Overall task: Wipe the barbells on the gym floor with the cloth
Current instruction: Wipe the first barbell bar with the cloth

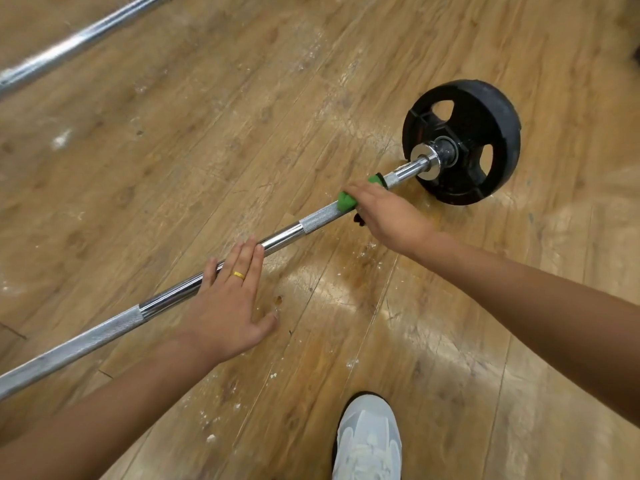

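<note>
Now your right hand [388,213] grips the green cloth [347,201] around the barbell [318,216] near its black plate [485,109]; your left hand [225,306] rests flat on it, fingers straight, farther from that plate.

Gold ring [238,275] on left hand [225,306]; bare forearms [519,292]; white mesh sneaker [367,441], black sole edge.

The right hand [384,213] hides most of the green cloth [347,201]. The barbell [104,330] is cut off at 8 o'clock, the white shoe [367,441] at 6 o'clock
</note>
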`<state>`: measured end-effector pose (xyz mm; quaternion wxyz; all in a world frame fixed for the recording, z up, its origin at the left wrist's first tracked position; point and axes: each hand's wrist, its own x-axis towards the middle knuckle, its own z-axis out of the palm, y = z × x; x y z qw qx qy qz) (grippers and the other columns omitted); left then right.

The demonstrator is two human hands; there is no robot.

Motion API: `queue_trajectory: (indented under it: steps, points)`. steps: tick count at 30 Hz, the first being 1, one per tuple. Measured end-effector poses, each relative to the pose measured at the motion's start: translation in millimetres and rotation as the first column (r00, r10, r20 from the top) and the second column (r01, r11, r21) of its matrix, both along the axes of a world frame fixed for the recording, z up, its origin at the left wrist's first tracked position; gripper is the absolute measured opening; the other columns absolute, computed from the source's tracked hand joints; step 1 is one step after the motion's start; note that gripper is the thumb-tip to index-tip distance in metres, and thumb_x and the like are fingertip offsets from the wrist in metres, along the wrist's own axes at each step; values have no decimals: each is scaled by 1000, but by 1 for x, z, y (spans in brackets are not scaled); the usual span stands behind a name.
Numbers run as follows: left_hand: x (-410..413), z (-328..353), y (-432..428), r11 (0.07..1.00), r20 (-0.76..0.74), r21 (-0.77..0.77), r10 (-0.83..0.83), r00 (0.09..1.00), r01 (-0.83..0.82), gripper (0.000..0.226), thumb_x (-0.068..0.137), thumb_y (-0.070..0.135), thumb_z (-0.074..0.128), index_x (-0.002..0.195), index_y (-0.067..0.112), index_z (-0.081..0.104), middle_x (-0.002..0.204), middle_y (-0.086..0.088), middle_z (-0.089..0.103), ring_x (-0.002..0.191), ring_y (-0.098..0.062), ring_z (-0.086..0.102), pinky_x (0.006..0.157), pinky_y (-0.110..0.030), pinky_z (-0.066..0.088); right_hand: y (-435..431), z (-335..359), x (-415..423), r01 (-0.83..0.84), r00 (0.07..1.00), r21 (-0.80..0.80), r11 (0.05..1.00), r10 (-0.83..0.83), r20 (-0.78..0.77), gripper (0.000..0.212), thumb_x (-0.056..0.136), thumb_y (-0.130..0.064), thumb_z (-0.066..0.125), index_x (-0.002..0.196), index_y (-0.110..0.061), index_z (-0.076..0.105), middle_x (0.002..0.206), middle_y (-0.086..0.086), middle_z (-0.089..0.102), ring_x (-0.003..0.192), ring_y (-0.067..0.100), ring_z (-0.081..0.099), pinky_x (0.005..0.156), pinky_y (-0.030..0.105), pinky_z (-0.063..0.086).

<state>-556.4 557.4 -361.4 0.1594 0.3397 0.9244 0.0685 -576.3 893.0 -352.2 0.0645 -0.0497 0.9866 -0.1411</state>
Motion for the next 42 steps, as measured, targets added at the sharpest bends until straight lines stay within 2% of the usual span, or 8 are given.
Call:
queue_trajectory:
  steps: [7, 12, 17, 21, 25, 29, 34, 42]
  points:
    - [8, -1, 0, 999, -25, -30, -34, 999, 34, 104, 84, 73, 26, 158, 13, -17, 166, -2, -25, 154, -18, -18, 123, -47, -6, 9, 13, -5, 209, 976, -33, 977, -210, -59, 35, 100, -3, 41, 129, -17, 56, 124, 6, 59, 116, 27, 51, 93, 42, 48]
    - [22, -5, -2, 997, -49, -46, -62, 997, 60, 105, 85, 70, 33, 159, 10, -12, 167, -5, -20, 155, -21, -14, 123, -48, -5, -12, 2, 18, 48, 995, -43, 998, -51, -80, 49, 92, 4, 48, 138, -14, 50, 137, 6, 54, 125, 25, 45, 102, 43, 45]
    - [36, 1, 0, 996, -37, -41, -79, 996, 78, 104, 87, 69, 32, 158, 10, -15, 166, -5, -25, 153, -20, -20, 123, -50, -4, 16, 7, 18, 303, 942, -96, 948, -313, -119, 37, 92, 4, 46, 120, -15, 59, 112, 2, 58, 104, 16, 41, 94, 41, 47]
    - [49, 2, 1, 997, -6, -26, -67, 998, 66, 105, 86, 66, 39, 160, 8, -6, 168, -6, -16, 155, -21, -12, 123, -54, 7, -2, 6, 38, 45, 994, -56, 997, -50, -93, 44, 92, 4, 49, 131, -14, 55, 127, 3, 58, 115, 17, 44, 103, 39, 44]
    - [59, 4, 2, 997, 7, -20, -73, 997, 74, 103, 88, 64, 42, 160, 7, -4, 168, -7, -17, 155, -22, -12, 121, -54, 5, 17, 12, 39, 155, 985, -52, 987, -158, -73, 34, 95, 0, 46, 122, -17, 57, 102, -4, 53, 101, 21, 47, 78, 37, 44]
    - [65, 9, 5, 998, 86, -14, -65, 994, 67, 108, 86, 66, 45, 159, 11, -12, 164, -1, -29, 152, -16, -24, 122, -51, -4, 13, 2, 52, 157, 980, -79, 984, -165, -115, 42, 96, 0, 45, 136, -7, 53, 131, 11, 58, 121, 30, 47, 107, 43, 39]
    - [53, 30, 4, 988, 208, -73, -119, 971, 137, 103, 85, 65, 35, 151, 20, -32, 154, 8, -45, 141, -7, -42, 124, -43, -9, 30, 6, 65, 87, 991, -73, 993, -94, -96, 43, 95, 1, 49, 137, -10, 51, 138, 7, 56, 126, 27, 47, 104, 44, 45]
    - [35, 18, 96, 982, 132, -32, -180, 975, 186, 103, 94, 56, 45, 156, 14, -25, 162, -1, -34, 148, -13, -31, 125, -46, -7, 26, -5, 88, 71, 981, -50, 996, -79, -176, 43, 99, -15, 56, 140, -5, 48, 141, 12, 53, 139, 29, 42, 121, 38, 19]
